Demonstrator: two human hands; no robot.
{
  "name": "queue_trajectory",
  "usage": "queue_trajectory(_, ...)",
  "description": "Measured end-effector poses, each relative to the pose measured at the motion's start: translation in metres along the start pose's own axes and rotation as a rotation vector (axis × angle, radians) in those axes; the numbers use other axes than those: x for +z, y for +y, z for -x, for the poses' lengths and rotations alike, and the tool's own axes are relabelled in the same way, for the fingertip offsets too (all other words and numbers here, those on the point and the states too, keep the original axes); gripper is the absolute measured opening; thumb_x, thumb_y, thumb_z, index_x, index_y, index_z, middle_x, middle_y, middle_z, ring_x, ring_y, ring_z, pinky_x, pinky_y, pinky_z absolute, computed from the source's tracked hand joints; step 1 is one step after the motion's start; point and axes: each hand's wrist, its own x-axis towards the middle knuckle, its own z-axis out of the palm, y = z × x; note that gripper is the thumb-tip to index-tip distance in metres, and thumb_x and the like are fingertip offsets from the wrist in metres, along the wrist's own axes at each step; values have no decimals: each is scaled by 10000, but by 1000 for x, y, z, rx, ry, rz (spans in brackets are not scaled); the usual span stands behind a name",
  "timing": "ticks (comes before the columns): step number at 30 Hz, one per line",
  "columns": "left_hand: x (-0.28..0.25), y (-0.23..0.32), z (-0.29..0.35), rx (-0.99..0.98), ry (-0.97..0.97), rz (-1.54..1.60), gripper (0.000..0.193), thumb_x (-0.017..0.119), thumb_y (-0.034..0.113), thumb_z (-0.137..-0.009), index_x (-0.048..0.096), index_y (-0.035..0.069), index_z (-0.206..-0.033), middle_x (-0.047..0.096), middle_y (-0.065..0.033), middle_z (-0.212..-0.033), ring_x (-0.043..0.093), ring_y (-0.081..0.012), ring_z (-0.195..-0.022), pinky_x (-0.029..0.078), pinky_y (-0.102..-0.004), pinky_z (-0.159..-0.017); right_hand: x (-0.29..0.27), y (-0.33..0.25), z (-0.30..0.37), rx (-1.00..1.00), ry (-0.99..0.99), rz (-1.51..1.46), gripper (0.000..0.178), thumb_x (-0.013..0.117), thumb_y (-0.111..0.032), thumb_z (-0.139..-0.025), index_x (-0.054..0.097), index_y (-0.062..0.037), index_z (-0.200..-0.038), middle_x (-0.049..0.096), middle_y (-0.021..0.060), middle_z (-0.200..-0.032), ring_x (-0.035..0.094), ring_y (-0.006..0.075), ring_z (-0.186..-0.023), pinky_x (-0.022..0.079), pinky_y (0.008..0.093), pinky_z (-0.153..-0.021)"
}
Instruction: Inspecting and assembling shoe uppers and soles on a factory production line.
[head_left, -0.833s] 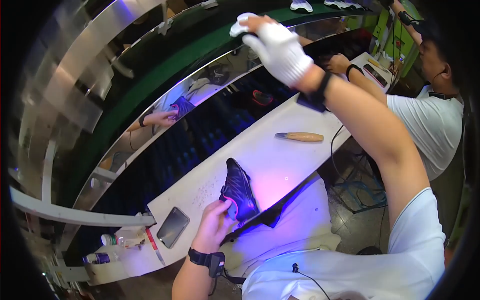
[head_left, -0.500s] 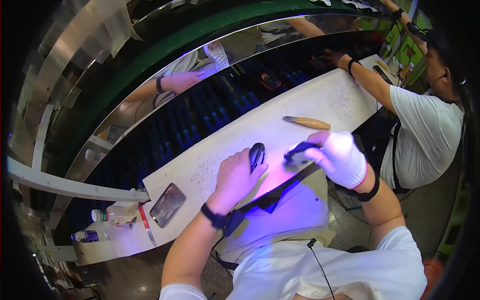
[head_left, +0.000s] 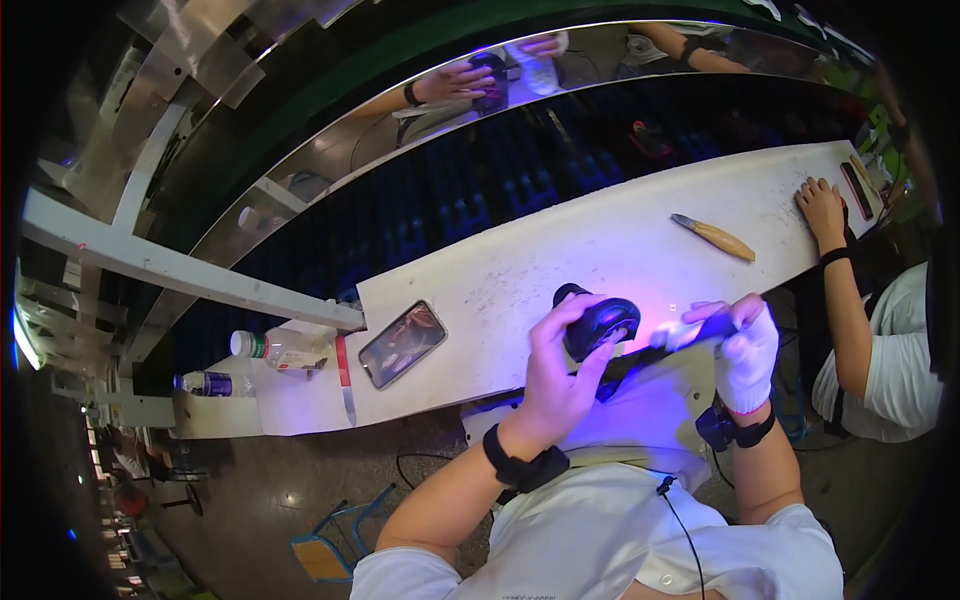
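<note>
My bare left hand (head_left: 562,385) grips a glossy black shoe-like piece (head_left: 603,325), rounded at the near end, held over the front of the white worktable (head_left: 500,300). Fingers and thumb are closed around its sides. To the right, my right hand (head_left: 748,350), in a white glove with fingertips bare, is closed on a dark piece (head_left: 712,328). That piece is smeared by motion, with a pale blurred end toward the left hand, and its kind cannot be told. Violet light falls on the table between the hands. Beyond them lies a wooden-handled knife (head_left: 713,237).
A phone (head_left: 402,343), a red-handled knife (head_left: 345,378) and two bottles (head_left: 285,350) (head_left: 205,384) are on the left. Behind the table runs a dark roller line (head_left: 480,200) carrying a red-and-black item (head_left: 650,138). At right, a co-worker's hand (head_left: 823,212) rests on the table.
My view has shifted, so the table sits differently in the picture. The left hand has turned the black piece, showing its rounded end. The co-worker's hand has come back from the roller line onto the table.
</note>
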Motion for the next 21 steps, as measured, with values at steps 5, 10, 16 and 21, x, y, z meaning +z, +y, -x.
queue_trajectory(5, -26, 23, 13, 42, -16, -36, 254, 766, -51, -908, 593, 27, -1077, 671, -307, -1399, 665, -443, -1326, 479, -535, -1170, 56, -1, 0, 34, -387, 63, 387, 926, -182, -849, 580, -40, -949, 637, 308, -1470, 617, 392, -1370, 483, 494, -1164)
queue_trajectory(10, -36, 37, 28, -77, -100, 23, 183, 751, -6, -955, 635, 14, -1095, 615, -370, -1462, 614, -476, -1396, 459, -539, -1187, 73, 21, 16, 207, -275, -132, 306, 886, -115, -883, 602, -37, -965, 635, 295, -1481, 584, 361, -1410, 470, 486, -1175)
queue_trajectory(16, -8, 38, 59, -110, 87, 282, 275, 717, 134, -1044, 482, 49, -1158, 497, -431, -1549, 436, -508, -1537, 271, -559, -1293, 79, 31, 29, -15, -311, 55, 332, 907, -147, -885, 602, -114, -1010, 644, 293, -1460, 583, 423, -1426, 323, 580, -1283)
queue_trajectory(21, 1, 38, 67, -143, 148, 220, 409, 739, 296, -1059, 413, 73, -1163, 434, -463, -1572, 436, -472, -1532, 359, -543, -1254, 78, 39, 34, -150, -267, 183, 359, 909, -164, -880, 579, -44, -955, 701, 283, -1379, 653, 399, -1352, 478, 533, -1175)
